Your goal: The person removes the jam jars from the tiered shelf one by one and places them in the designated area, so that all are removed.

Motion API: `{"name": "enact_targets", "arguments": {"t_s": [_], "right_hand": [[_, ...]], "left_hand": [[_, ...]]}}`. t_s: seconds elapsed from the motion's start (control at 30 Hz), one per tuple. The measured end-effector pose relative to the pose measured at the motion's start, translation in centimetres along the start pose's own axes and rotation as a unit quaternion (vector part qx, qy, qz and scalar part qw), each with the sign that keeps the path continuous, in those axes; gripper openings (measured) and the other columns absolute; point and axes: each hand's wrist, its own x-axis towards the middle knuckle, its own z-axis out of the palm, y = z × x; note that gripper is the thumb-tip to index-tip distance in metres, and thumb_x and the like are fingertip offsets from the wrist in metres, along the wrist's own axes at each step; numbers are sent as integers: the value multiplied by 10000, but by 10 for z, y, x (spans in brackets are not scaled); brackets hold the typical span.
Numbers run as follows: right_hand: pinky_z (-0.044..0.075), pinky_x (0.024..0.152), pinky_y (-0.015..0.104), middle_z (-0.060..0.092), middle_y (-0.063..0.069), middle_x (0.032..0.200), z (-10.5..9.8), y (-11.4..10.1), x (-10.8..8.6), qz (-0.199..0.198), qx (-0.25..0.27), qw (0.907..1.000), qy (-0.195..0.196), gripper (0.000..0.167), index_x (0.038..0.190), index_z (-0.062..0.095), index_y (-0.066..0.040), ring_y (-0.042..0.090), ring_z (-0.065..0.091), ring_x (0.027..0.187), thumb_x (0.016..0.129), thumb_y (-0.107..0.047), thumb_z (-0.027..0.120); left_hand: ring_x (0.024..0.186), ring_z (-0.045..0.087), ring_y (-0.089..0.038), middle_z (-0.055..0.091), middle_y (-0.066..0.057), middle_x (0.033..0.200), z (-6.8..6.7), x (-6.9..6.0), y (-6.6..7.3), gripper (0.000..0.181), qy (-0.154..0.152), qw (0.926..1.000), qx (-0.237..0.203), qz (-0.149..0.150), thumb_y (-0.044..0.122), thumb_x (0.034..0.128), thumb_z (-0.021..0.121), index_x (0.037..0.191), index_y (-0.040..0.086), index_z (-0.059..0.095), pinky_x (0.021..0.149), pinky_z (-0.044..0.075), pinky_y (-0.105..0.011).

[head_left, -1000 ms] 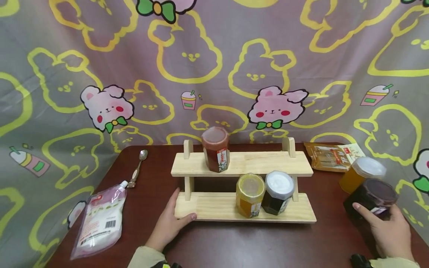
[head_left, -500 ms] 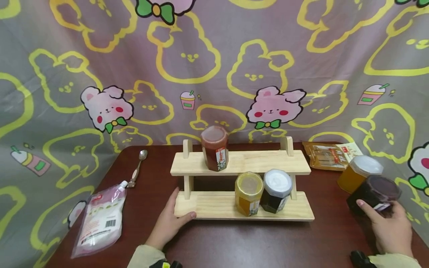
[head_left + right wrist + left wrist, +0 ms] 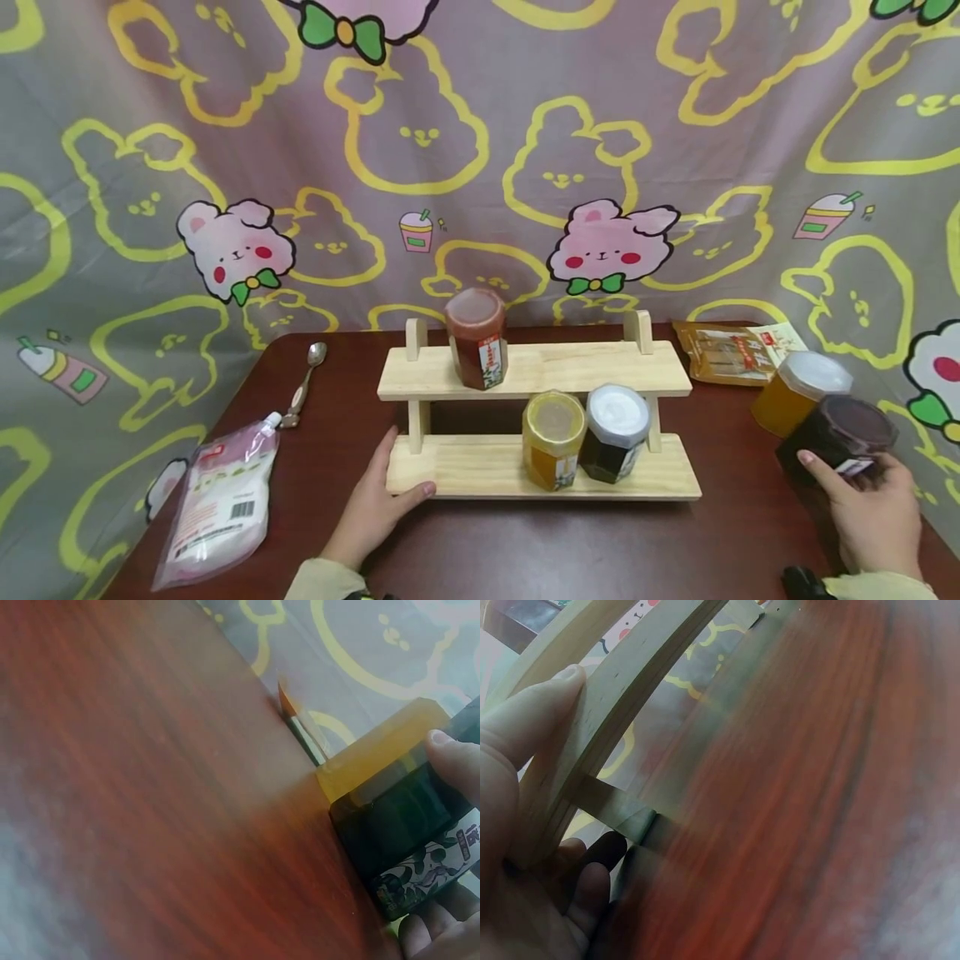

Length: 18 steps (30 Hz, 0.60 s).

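Observation:
My left hand (image 3: 375, 508) grips the left end of a two-tier wooden shelf (image 3: 465, 462), thumb on top of the lower board. In the left wrist view its fingers (image 3: 592, 892) curl under that board (image 3: 607, 697). On the right, my right hand (image 3: 873, 517) holds a dark jar (image 3: 836, 433) around its side, and a leafy label (image 3: 435, 862) shows in the right wrist view. Just behind it stands an orange jar (image 3: 798, 392). A red-brown jar (image 3: 477, 337) sits on the upper board; a yellow jar (image 3: 553, 442) and a white-topped dark jar (image 3: 617, 433) share the lower one.
At the left of the dark wooden table (image 3: 585, 546) lie a spout pouch (image 3: 221, 504) and a spoon (image 3: 303, 387). A brown snack packet (image 3: 731, 354) lies at the back right, beyond the shelf. A patterned curtain (image 3: 465, 150) hangs behind the table.
The dark jar and my right hand have shifted slightly right, away from the shelf. My left hand keeps its grip, and the head view has tilted a little.

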Motion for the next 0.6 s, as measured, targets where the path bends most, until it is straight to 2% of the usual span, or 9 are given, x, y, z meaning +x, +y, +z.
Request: {"name": "enact_targets", "arguments": {"t_s": [0.13,0.3,0.47,0.6], "right_hand": [[325,1148,441,231,121,1641,-1,2,-1,33,-39,10000,21,870,1603,168,-205,230,278,1478,925,-248,712],[347,1133,402,265,117,1628,-2,5,0,79,-54,10000,27,847,1601,204,-203,225,310,1462,924,-246,713],[345,1125,483,248,116,1637,-1,4,2,63,-181,9998,61,841,1609,195,-224,282,297,1471,936,-265,697],[332,1136,481,245,95,1638,-1,1,0,67,-139,9999,75,828,1611,203,-246,272,284,1477,941,-262,689]], "left_hand": [[1410,356,-440,327,-254,1576,1,0,-1,1060,-4,10000,-56,32,373,790,862,1585,68,230,1113,302,-628],[1406,363,-440,338,-259,1568,0,-1,1,1056,-50,10000,-73,9,371,791,862,1583,66,234,1108,307,-632],[1411,356,-434,327,-256,1575,0,-1,2,1054,-30,10000,-76,24,371,793,860,1581,58,234,1113,304,-619],[1416,348,-431,319,-254,1579,0,0,0,1055,-6,9999,-103,58,364,793,861,1583,58,231,1118,299,-615]]}}
